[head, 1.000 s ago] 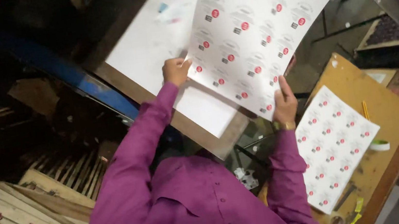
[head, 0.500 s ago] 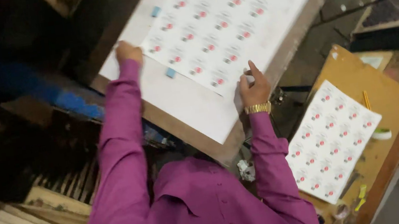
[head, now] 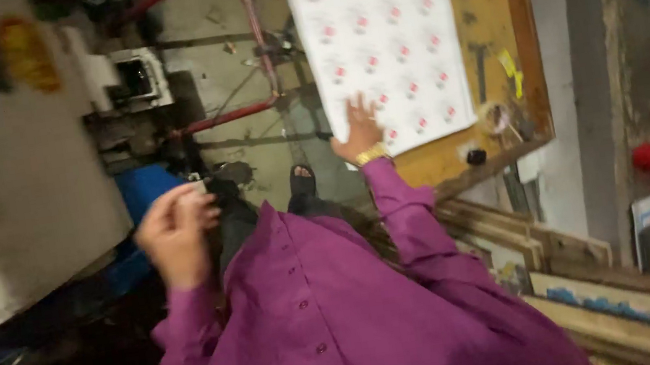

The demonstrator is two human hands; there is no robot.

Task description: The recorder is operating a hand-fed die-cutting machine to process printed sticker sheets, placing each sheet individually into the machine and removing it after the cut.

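The right hand (head: 360, 128) lay open, fingers spread flat on a white printed sheet (head: 381, 39) atop the wooden desk (head: 491, 40). At 9 o'clock, the left hand (head: 174, 233) hung loosely curled, gripping nothing.

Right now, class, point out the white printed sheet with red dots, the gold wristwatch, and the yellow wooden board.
white printed sheet with red dots (head: 380, 31), head view, middle.
gold wristwatch (head: 372, 153), head view, band.
yellow wooden board (head: 489, 24), head view, bare right side.

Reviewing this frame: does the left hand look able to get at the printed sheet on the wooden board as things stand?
Probably not without moving. The left hand is raised near the chest, well apart from the printed sheet. The right hand already rests on its near edge. Nothing visibly blocks the way.
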